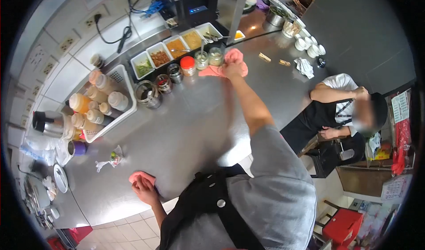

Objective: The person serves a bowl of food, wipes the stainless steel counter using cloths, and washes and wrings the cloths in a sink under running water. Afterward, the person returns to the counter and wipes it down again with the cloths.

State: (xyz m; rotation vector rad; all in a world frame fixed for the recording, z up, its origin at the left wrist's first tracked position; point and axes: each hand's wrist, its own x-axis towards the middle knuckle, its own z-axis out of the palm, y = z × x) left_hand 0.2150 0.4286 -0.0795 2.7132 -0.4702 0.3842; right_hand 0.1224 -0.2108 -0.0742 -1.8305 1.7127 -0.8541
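Observation:
My right hand (233,69) is stretched far across the steel counter (190,126), gripping a bunched pink cloth (233,55) beside the small glass jars. Closest to that cloth are a glass jar with pale contents (215,56) and another jar with a spoon (201,60). A red-lidded jar (187,65) stands a little further left. Near the counter's front edge, my left hand (144,190) is closed over a second, folded pink cloth (141,176). Part of each cloth is hidden under the hand.
White trays of toppings (159,55) line the back, below a black printer (192,6). Squeeze bottles (79,103) fill a white basket (129,113) at left. A small tied plastic bag (116,157) lies in front. Wooden clips (264,57) and crumpled paper (304,67) lie right, near another person (336,99).

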